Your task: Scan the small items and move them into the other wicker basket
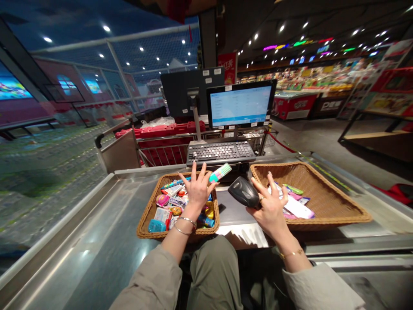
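Observation:
Above the left wicker basket [145,221], my left hand [196,191] has its fingers spread. A small turquoise pack with pale green stripes [220,172] is held between its thumb and index finger; what the pack contains I cannot make out. Under that hand the basket is full of small colourful packets, including a pink round one [162,199] and a turquoise one [156,225]. My right hand [271,209] grips a black barcode scanner [244,192], its head pointing left toward the gap between the baskets. Its fingers partly cover the right wicker basket [335,198], where a few packets [298,206] lie at the left end.
A black keyboard [221,151] and a lit monitor [240,105] stand beyond the baskets. Both baskets rest on a metal checkout counter [124,202] with raised edges. Behind are a shopping cart [161,150], a metal panel [119,150] and a red freezer [293,105].

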`<state>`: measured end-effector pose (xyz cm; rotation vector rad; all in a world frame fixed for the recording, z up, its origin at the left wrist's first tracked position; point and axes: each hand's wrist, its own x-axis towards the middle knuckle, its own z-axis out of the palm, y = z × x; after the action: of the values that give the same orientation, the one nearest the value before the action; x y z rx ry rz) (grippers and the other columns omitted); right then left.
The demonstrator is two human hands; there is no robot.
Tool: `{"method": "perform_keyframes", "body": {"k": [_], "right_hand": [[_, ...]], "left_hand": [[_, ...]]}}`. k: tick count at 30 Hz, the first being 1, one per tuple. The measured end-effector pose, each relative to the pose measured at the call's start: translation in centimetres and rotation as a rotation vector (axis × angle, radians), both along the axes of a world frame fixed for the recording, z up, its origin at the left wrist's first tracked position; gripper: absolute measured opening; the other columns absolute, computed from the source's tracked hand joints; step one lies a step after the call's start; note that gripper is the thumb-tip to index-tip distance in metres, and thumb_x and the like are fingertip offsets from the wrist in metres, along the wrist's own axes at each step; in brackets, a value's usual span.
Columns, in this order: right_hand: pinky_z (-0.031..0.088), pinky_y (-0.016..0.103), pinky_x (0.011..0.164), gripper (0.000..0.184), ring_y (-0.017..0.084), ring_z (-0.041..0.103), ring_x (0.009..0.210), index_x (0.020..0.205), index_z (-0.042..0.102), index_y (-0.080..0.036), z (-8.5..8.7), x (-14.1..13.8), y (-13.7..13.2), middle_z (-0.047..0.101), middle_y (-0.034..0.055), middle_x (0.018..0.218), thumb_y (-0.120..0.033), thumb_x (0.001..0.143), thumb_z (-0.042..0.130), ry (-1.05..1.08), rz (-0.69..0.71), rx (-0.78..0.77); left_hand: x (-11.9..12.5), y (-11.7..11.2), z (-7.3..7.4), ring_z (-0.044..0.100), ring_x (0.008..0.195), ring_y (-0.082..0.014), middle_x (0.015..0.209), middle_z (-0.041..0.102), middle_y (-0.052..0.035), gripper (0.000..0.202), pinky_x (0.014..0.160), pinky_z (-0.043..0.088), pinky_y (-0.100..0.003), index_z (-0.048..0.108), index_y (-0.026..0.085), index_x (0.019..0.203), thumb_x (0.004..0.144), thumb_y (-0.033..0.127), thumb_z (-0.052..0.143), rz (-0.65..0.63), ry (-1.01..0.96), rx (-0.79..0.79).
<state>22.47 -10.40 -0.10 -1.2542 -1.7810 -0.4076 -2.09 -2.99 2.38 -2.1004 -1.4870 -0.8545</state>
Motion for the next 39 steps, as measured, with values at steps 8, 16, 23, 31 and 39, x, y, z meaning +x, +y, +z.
{"method": "perform_keyframes", "body": {"k": [8,16,23,31,39], "right_hand": [[0.013,0.07,0.12,0.017,0.04,0.03,0.155,0.097,0.07,-0.021,0.0,0.6,-0.2,0.064,0.0094,0.143,-0.023,0.08,0.066,0.03,-0.047,-0.039],[0.016,0.07,0.119,0.021,0.04,0.034,0.153,0.101,0.069,-0.021,-0.1,1.8,-0.6,0.066,0.009,0.141,-0.023,0.081,0.064,0.047,-0.082,-0.001],[0.015,0.065,0.121,0.033,0.037,0.035,0.153,0.115,0.069,-0.021,-0.1,3.4,-0.9,0.069,0.0101,0.137,-0.027,0.083,0.065,0.075,-0.152,0.02],[0.014,0.063,0.122,0.038,0.036,0.036,0.152,0.123,0.068,-0.023,-0.4,5.6,-1.5,0.07,0.0102,0.134,-0.033,0.087,0.061,0.089,-0.264,0.012],[0.015,0.063,0.122,0.046,0.036,0.038,0.151,0.129,0.064,-0.02,-0.7,7.8,-2.2,0.07,0.0132,0.134,-0.042,0.089,0.061,0.162,-0.346,0.039]], "left_hand": [[0.9,0.0,0.0,0.029,0.155,-0.0409,0.156,0.05,-0.0107,0.033,0.113,-0.007,-0.085,0.07,0.028,0.127,0.097,0.038,0.064,-0.028,0.0,0.004],[2.6,0.2,-0.2,0.028,0.155,-0.0394,0.155,0.052,-0.0081,0.03,0.113,-0.007,-0.085,0.07,0.031,0.125,0.096,0.031,0.064,-0.071,0.001,0.019],[4.7,0.1,0.2,0.026,0.156,-0.0399,0.157,0.048,-0.0101,0.033,0.114,-0.008,-0.084,0.069,0.027,0.128,0.096,0.03,0.065,-0.113,0.044,0.016],[7.5,0.3,-0.1,0.026,0.156,-0.039,0.157,0.049,-0.0101,0.036,0.115,-0.009,-0.083,0.068,0.029,0.131,0.095,0.03,0.066,-0.164,0.069,0.0],[10.2,0.2,-0.3,0.028,0.155,-0.0399,0.157,0.049,-0.0128,0.043,0.113,-0.007,-0.085,0.066,0.028,0.135,0.096,0.046,0.065,-0.26,0.11,-0.008]]}}
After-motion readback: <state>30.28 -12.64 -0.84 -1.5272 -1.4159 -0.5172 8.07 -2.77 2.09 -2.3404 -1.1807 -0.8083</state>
